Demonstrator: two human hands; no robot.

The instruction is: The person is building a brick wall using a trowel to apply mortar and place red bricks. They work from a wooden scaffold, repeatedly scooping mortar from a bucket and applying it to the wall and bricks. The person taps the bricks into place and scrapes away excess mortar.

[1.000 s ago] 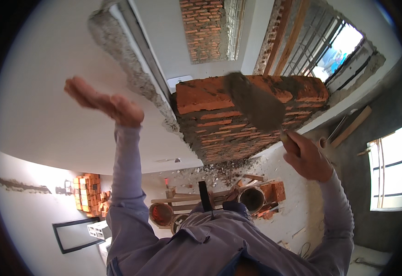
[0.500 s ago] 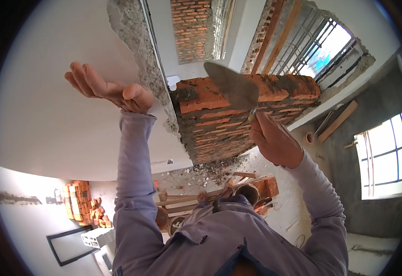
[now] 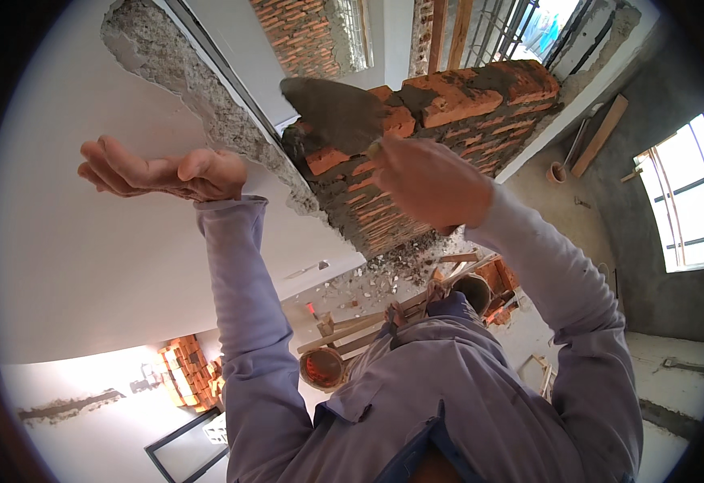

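My right hand [image 3: 436, 181] grips a pointed brick trowel [image 3: 340, 113] by its handle. The dull grey blade hangs over the left end of a brick wall [image 3: 457, 105], close to where the wall meets the broken plaster edge [image 3: 231, 121]. Fresh grey mortar lies in patches on the top course, and the blade hides part of the bricks there. Against the white wall, my left hand [image 3: 163, 169] is raised palm up, its fingers loosely bent and apart with nothing in them.
Below, planks [image 3: 352, 330], a round bucket [image 3: 321, 368] and rubble [image 3: 400, 270] lie around my legs. A brick stack [image 3: 187, 372] stands at lower left. To the right are a barred window [image 3: 686, 193], a leaning board [image 3: 600, 137] and a small pot [image 3: 557, 172].
My right hand has moved the trowel left along the wall top to its plastered end. My left hand stays open and has shifted slightly left. The view has turned and shifted.
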